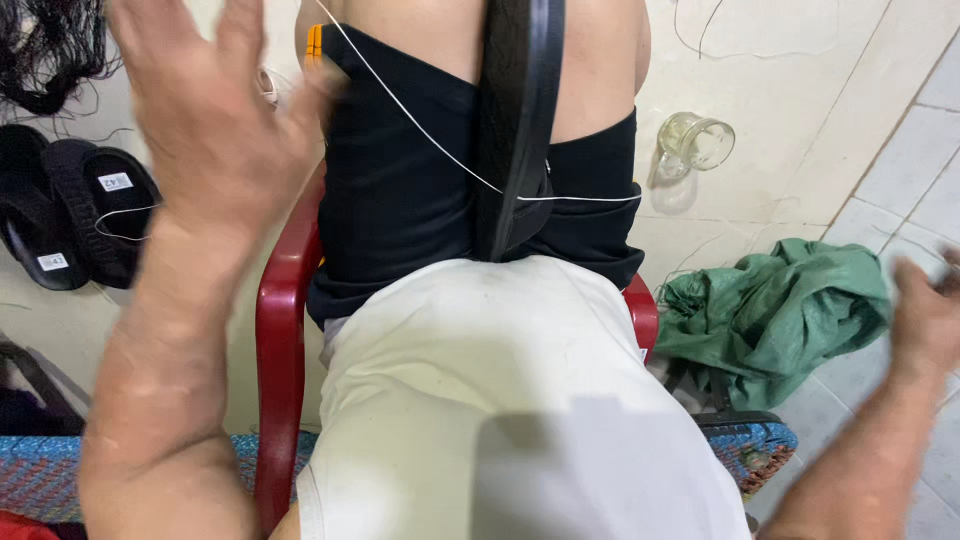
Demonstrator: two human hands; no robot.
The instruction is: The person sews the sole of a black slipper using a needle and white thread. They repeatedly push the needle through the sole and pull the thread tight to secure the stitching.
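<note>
A thin white thread [440,150] runs taut in a slanting line from the upper left, down across the black shorts [400,210], to the black sandal sole [515,130] that stands upright between the person's thighs; from the sole it goes on level to the right, over the other leg of the shorts. The sole leans slightly, its lower end wedged where the shorts meet the hem of a cream shirt [480,400].

The left hand [215,120] is raised at the upper left, blurred, fingers spread and palm flat, its grip loose and clasping nothing that can be seen; the thread's upper end passes just beside its fingertips, though whether it touches them cannot be told. The right hand [925,315] sits far out at the right edge, well apart from the sole and thread, blurred too; whether its grip is loose or closed cannot be told.

The person sits on a red plastic chair [280,340]. On the tiled floor [880,120] to the right lie a crumpled green cloth [780,310] and, above it, a clear glass jar [695,143] on its side. To the left rest black sandals [75,215], and a blue woven mat [40,475] shows at the bottom.
</note>
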